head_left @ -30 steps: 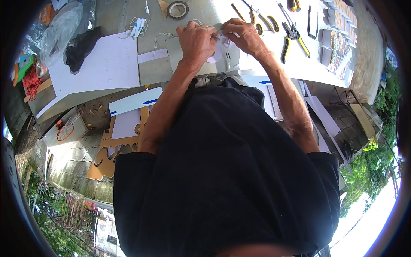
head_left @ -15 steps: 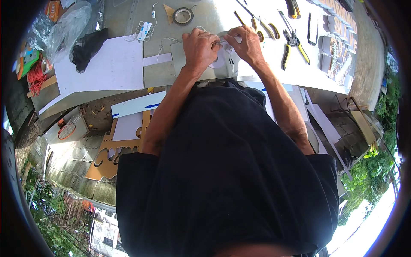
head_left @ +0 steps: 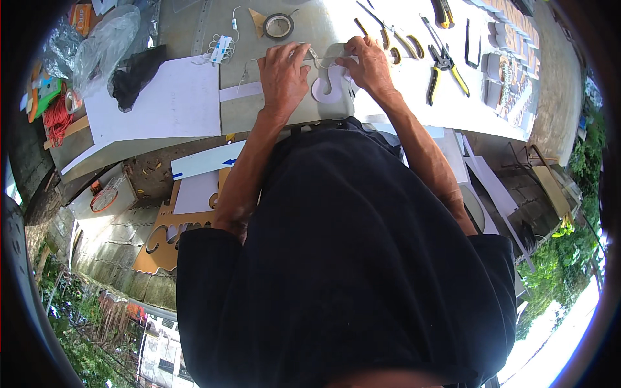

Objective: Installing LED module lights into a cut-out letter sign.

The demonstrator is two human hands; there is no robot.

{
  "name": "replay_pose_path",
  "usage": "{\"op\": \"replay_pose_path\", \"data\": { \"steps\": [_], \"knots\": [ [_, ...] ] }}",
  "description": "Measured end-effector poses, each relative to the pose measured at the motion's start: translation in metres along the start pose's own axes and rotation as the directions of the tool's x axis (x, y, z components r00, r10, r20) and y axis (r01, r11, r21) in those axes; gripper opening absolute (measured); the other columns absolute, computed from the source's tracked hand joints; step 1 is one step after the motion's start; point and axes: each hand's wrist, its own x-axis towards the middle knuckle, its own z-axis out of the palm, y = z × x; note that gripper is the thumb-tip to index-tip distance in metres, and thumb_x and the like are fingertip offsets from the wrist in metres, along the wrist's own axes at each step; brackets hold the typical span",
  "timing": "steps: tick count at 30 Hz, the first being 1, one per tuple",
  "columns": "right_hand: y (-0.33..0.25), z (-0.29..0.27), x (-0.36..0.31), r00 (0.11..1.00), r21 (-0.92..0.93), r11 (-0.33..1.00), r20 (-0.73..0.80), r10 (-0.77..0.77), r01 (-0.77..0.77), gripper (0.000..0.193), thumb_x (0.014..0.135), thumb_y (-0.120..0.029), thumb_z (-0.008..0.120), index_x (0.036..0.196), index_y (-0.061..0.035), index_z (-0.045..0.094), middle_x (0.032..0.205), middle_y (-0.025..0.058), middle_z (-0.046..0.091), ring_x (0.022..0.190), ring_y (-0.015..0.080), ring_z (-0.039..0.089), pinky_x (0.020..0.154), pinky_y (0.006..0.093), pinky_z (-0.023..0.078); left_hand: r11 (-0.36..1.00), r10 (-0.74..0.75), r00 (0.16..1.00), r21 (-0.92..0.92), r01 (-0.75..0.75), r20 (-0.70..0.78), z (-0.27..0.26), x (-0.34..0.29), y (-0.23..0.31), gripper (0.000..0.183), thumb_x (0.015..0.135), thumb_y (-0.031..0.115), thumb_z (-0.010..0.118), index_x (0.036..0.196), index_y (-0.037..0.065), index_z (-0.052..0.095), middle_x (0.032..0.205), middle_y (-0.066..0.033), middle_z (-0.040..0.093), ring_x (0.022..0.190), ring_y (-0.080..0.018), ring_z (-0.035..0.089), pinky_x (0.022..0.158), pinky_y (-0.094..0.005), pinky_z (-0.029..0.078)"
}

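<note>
A white S-shaped cut-out letter (head_left: pixel 328 91) lies on the grey table in front of me, between my two hands. Thin wire with a small light module (head_left: pixel 314 53) runs just beyond it. My left hand (head_left: pixel 283 74) is spread over the wire left of the letter, fingertips pointing away from me; whether they touch the wire is unclear. At the letter's right side, my right hand (head_left: pixel 369 66) has its thumb and forefinger apart, with the other fingers bent. Nothing shows between its fingers. More thin wire (head_left: pixel 244 74) sticks out left of my left hand.
Beyond my hands lie a roll of black tape (head_left: pixel 278 26), a bundle of light modules (head_left: pixel 222 48) and scissors (head_left: pixel 407 42). Yellow-and-black pliers (head_left: pixel 445 64) and stacked letters (head_left: pixel 511 71) are right. White sheet (head_left: pixel 168 97), black cloth (head_left: pixel 134 76) and clear plastic (head_left: pixel 107 48) cover the left.
My hands were close together, pinching at the wire over the letter. They have parted, the left moving left and the right slightly left, and the S-shaped letter shows more fully.
</note>
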Motion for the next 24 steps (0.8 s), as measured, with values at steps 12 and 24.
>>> {"op": "replay_pose_path", "data": {
  "steps": [12,24],
  "knots": [
    [-0.007,-0.051,-0.012,0.959,0.257,0.956,-0.206,0.195,-0.139,0.023,0.097,-0.020,0.070,0.105,0.0012,0.073,0.090,0.0166,0.075,0.080,0.0266,0.074,0.075,0.0366,0.057,0.971,-0.095,0.995,-0.215,0.103,0.043,0.006,0.006,-0.019,0.043,0.083,0.006,0.078,0.124,0.005,0.067,0.108,-0.0124,0.066,0.103,-0.0339,0.063,0.090,-0.0439,0.052],
    [-0.045,-0.026,-0.092,0.924,-0.010,0.958,0.266,-0.274,0.286,0.041,0.087,-0.016,0.075,0.125,-0.0052,0.065,0.116,0.0119,0.064,0.105,0.0276,0.063,0.091,0.0390,0.053,0.790,-0.421,0.880,-0.388,0.475,0.218,-0.019,0.004,-0.001,0.033,0.085,0.010,0.078,0.116,0.000,0.076,0.091,-0.0101,0.078,0.074,-0.0132,0.072,0.072,-0.0277,0.057]
  ]
}}
